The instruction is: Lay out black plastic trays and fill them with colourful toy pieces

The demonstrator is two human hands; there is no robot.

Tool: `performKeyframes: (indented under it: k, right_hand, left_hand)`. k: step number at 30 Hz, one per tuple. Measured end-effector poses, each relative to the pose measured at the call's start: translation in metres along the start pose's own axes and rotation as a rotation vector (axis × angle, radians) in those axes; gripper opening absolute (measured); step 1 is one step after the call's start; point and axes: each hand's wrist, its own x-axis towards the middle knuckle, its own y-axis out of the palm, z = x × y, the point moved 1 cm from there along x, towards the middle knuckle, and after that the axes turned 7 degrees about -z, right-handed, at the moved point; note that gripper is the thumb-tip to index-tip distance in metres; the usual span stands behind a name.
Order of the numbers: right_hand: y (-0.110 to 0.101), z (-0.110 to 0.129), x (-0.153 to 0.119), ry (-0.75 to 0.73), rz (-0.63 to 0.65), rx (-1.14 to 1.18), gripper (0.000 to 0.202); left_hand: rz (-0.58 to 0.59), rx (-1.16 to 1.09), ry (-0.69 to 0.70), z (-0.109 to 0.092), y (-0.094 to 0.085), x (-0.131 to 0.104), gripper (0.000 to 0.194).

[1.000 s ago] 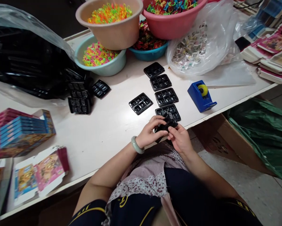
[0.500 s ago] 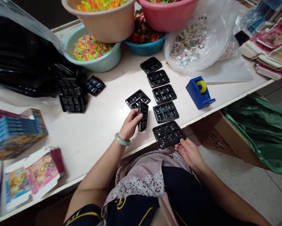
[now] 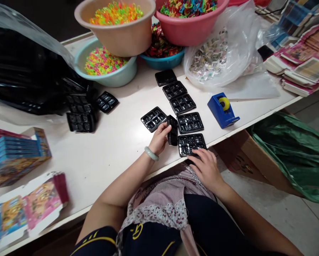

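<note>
My left hand [image 3: 159,139] grips a black plastic tray [image 3: 172,131] with small square compartments, held tilted on edge above the table. On the nearest black tray [image 3: 187,142], lying flat at the table's front edge, rest the spread fingers of my right hand [image 3: 205,166]. Behind it a column of similar black trays [image 3: 190,122] runs away toward the bowls. Another black tray [image 3: 153,118] lies just left of the held one. Whether the held piece is one tray or several nested together, I cannot tell.
Bowls of small colourful plastic pieces [image 3: 113,19] stand at the back. A blue tape dispenser [image 3: 221,113] sits right, near a plastic bag of paper bits [image 3: 215,53]. More black trays [image 3: 80,121] and printed boxes [image 3: 17,153] are left. A green-lined carton [image 3: 287,149] stands beside the table.
The tray in my right hand is now flat on the table, my fingers spread over it. My left hand has moved right with its tray. The view has tilted up slightly.
</note>
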Motion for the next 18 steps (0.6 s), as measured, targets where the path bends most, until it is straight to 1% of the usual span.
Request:
performKeyframes:
  k: [1,2,4,6,11,14,18]
  right_hand:
    - [0.002,0.002,0.008,-0.064,0.055,-0.091,0.029]
    - [0.004,0.002,0.016,-0.093,0.081,-0.165,0.032]
    - [0.005,-0.005,0.03,-0.099,0.083,-0.259,0.036]
    - [0.004,-0.017,0.038,-0.086,0.069,-0.304,0.04]
    - [-0.005,-0.047,0.052,-0.029,0.017,-0.34,0.04]
    - [-0.007,-0.06,0.059,-0.007,-0.046,-0.318,0.037]
    - [-0.009,-0.074,0.067,0.002,-0.114,-0.303,0.036]
  left_hand:
    - [-0.007,-0.009,0.011,0.0,0.003,0.002,0.035]
    - [-0.015,-0.017,0.02,0.0,0.006,0.004,0.035]
    - [-0.028,-0.023,0.033,0.0,0.01,0.009,0.035]
    - [-0.036,-0.023,0.04,-0.001,0.013,0.017,0.035]
    - [-0.008,-0.047,0.083,0.001,0.023,0.033,0.031]
    - [0.018,-0.061,0.097,0.003,0.031,0.039,0.03]
    - [0.043,-0.062,0.079,0.004,0.039,0.042,0.031]
